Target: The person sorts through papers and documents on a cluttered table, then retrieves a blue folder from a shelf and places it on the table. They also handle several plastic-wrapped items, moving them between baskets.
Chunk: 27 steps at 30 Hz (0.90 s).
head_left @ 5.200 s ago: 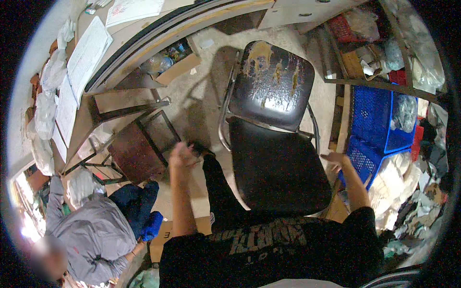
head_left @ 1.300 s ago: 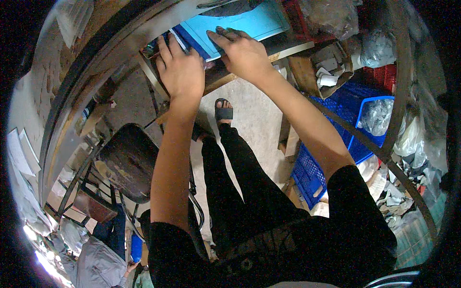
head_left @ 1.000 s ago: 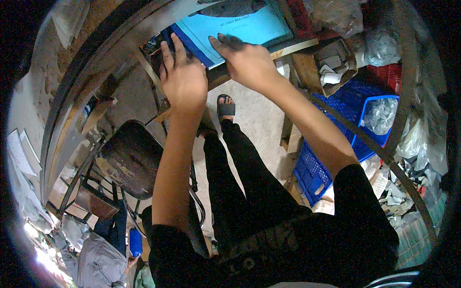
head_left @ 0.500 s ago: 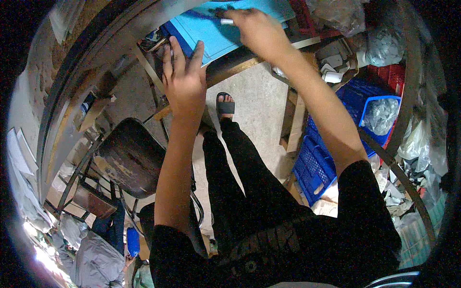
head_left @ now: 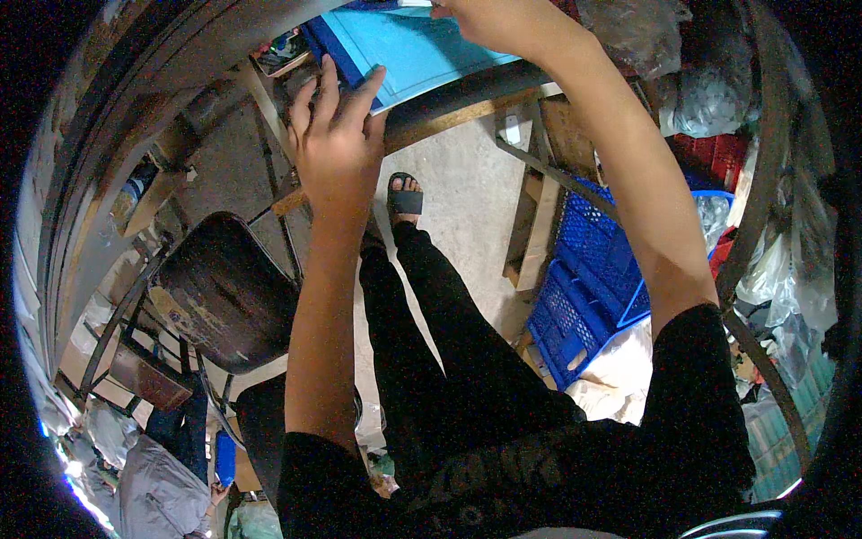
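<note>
A light blue flat panel with an inner outline lies on the work table at the top, over a darker blue layer that shows along its left side. My left hand is open at the panel's near left corner, fingers spread and fingertips at its edge. My right hand is over the panel's far side at the top edge of the picture. Its fingers are curled and partly cut off. Something whitish shows beside them, too little of it to name.
A worn dark chair stands left of my legs. Blue plastic crates sit at the right, with clear plastic bags beyond. The table's wooden edge faces me. At the lower left another person's grey clothing shows.
My right hand has moved farther away over the panel, toward the top edge. My left hand stays at the near left corner, and the whole view has shifted slightly.
</note>
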Tool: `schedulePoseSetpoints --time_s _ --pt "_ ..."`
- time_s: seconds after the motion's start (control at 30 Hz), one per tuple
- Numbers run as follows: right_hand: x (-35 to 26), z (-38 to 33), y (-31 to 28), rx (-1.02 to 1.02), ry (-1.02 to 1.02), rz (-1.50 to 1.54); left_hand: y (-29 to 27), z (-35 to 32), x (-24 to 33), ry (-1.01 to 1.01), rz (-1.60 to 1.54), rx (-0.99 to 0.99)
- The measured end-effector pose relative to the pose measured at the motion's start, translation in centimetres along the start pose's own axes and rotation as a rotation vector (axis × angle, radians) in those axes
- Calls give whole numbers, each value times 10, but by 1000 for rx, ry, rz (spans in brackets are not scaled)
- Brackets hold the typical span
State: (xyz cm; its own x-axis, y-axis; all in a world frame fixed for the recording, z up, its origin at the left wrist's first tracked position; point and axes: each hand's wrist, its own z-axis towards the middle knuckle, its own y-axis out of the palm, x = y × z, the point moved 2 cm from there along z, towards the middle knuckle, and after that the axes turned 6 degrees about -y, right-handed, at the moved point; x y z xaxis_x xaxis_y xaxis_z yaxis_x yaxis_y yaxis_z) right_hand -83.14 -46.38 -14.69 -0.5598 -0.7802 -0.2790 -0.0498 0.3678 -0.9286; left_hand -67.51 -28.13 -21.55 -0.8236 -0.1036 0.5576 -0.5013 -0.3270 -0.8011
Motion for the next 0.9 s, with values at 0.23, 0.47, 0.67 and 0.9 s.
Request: schedulePoseSetpoints --time_s 0.23,0.47,0.67,0.9 --pt "6 3 -4 56 -263 -117 1 -1 -2 -8 14 49" --pt "13 -9 -4 -91 -60 186 -6 13 -2 46 -83 83" --pt "-6 -42 15 105 -91 160 -17 42 15 -22 -197 146" --pt "6 -48 16 264 7 -220 5 44 4 -59 -341 -13"
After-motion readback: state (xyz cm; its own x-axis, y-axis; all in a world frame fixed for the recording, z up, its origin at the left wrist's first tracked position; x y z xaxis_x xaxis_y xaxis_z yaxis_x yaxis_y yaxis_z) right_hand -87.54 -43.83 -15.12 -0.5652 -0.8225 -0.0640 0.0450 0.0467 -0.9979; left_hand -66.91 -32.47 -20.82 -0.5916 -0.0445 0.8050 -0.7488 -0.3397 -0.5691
